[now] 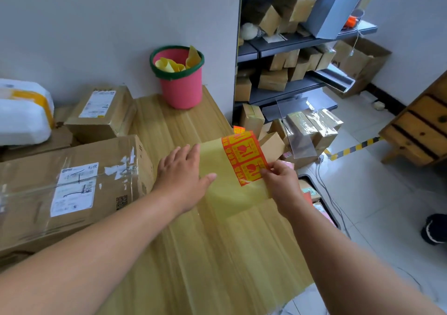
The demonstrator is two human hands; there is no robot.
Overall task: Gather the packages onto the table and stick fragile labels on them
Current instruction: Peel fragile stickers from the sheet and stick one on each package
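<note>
Right of the big taped package (70, 189) on the counter (205, 254), the open left hand (181, 172) flattens the backing sheet (227, 193) so the right hand (280, 181), pinching, can peel a fragile label (244, 157).

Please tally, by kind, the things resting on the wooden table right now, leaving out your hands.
Cardboard boxes: 2, a big box and a small box
White parcels: 1, the parcel
Buckets: 1, the pink bucket
Label sheets: 1, the sheet held in both hands
Total: 5
</note>
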